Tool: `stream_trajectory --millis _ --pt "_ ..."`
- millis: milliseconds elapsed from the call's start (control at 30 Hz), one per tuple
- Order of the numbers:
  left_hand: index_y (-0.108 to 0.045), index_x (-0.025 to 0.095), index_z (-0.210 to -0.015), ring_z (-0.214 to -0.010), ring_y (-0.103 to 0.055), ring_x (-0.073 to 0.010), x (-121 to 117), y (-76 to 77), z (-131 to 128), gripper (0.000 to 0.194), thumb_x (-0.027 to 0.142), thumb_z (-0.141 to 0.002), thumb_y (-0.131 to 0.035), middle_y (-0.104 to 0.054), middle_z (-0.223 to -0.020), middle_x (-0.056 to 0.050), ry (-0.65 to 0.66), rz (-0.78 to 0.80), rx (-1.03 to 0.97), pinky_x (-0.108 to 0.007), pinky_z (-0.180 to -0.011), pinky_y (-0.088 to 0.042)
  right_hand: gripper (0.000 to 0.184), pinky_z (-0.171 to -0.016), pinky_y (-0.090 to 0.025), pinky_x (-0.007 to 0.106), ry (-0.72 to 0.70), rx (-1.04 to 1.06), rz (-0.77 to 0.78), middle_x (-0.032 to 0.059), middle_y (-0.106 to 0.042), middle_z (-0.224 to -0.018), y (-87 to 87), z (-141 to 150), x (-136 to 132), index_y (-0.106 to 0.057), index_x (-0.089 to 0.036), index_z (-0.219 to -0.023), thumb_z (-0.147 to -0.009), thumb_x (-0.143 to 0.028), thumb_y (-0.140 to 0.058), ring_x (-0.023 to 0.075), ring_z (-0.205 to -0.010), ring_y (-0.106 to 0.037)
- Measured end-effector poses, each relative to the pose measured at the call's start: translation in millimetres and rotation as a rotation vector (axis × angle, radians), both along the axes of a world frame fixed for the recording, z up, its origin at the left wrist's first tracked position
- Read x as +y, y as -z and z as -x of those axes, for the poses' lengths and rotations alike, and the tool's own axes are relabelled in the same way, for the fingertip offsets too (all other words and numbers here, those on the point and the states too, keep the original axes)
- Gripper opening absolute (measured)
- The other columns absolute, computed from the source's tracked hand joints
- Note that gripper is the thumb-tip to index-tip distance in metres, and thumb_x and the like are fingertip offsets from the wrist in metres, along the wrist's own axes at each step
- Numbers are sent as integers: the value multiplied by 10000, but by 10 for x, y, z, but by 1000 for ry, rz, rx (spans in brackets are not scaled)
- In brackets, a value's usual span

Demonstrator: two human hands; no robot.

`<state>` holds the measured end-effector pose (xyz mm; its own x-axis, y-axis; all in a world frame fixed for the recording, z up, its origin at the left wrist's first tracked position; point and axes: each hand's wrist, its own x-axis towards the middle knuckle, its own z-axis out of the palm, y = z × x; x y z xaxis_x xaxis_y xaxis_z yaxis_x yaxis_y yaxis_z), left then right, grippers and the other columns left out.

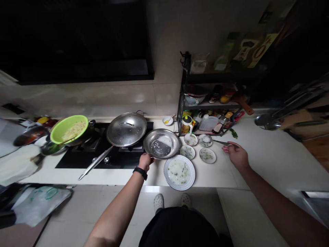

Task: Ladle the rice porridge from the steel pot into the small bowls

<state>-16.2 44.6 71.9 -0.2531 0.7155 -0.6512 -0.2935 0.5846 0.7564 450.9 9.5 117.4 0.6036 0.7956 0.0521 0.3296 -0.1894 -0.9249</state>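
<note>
My left hand (145, 162) grips the near rim of a shallow stainless steel basin (147, 145), which has white bits and a little liquid at its bottom. In my right hand (238, 156) is a spoon (218, 141), held by its handle. The spoon's bowl is over a small dish (205, 145) at the back right and seems to carry something white. Around it stand several like dishes, among them one small dish (207, 160) nearer me, with pale liquid and green bits. A larger striped plate (166, 175) with similar contents lies at the counter's front edge.
A lidded pan (126, 130) sits on the black stove (69, 163), its long handle (95, 164) pointing toward me. A green colander (58, 135) of pale shreds is at left. Behind the dishes stands a spice rack (183, 103). A small bowl (168, 120) is near the wall.
</note>
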Motion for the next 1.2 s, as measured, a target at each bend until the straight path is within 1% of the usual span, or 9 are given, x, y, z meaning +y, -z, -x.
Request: stream_trajectory --millis 200,367,500,600,700,867,1033,1133,1200 --pt "-574 144 -806 -450 -583 -111 3 9 -10 141 44 -777 -669 -644 -622 -17 -4 9 4 -232 -532 -490 345 -979 -578 394 -545 -936 -41 110 -779 -1120 117 -125 -138 -732 -184 -1162 -948 -289 -483 255 -1043 -737" --pt "-577 151 -818 -449 -582 -106 2 15 0 147 53 -786 -682 -642 -619 -10 -6 12 0 -222 -531 -485 365 -1041 -551 395 -794 -1163 -124 119 -749 -1206 152 -135 -317 -706 -162 -1224 -962 -180 -452 239 -1113 -704" --pt "-581 147 -829 -450 -580 -105 6 -4 11 147 59 -791 -692 -640 -615 -11 -4 17 -4 -216 -516 -477 360 -1047 -540 398 -645 -1047 -144 121 -744 -1221 7 143 -318 -697 -164 -1233 -990 -235 -442 246 -1108 -711" --pt "-578 148 -828 -445 -578 -109 11 -23 16 153 46 -792 -685 -628 -599 -5 -10 26 -4 -218 -505 -478 373 -992 -564 372 -488 -780 -130 92 -775 -1139 -108 577 -202 -669 -197 -1280 -1006 -327 -451 236 -1051 -735" --pt "-575 149 -817 -446 -585 -109 10 -44 16 153 41 -798 -680 -620 -587 -4 -14 32 -11 -215 -506 -489 401 -921 -588 363 -490 -515 -114 73 -799 -1021 -103 1098 22 -650 -202 -1303 -1015 -375 -431 233 -981 -753" --pt "-568 146 -819 -435 -573 -94 6 -78 18 172 40 -795 -702 -613 -586 5 -35 32 -21 -207 -516 -496 397 -960 -563 381 -726 -582 -109 104 -770 -1151 136 1802 494 -680 -194 -1267 -1000 -306 -409 245 -1039 -731" --pt "-562 142 -822 -420 -569 -99 18 -107 21 166 -2 -804 -642 -607 -584 10 -45 28 -36 -240 -548 -535 386 -972 -544 378 -848 -755 -31 139 -759 -1168 417 2143 735 -687 -175 -1256 -972 -225 -431 258 -1029 -727" --pt "-558 142 -821 -422 -580 -109 32 -118 10 169 -14 -808 -621 -615 -600 3 -45 21 -48 -262 -555 -548 340 -954 -556 379 -759 -571 19 144 -771 -1118 587 2291 758 -700 -176 -1201 -939 -257 -499 263 -1000 -737" --pt "-557 144 -823 -427 -585 -110 41 -119 6 172 -13 -809 -627 -623 -615 -1 -45 17 -55 -266 -558 -550 309 -891 -590 377 -561 -230 67 132 -791 -991 689 2389 779 -693 -174 -1149 -922 -297 -523 259 -931 -754"
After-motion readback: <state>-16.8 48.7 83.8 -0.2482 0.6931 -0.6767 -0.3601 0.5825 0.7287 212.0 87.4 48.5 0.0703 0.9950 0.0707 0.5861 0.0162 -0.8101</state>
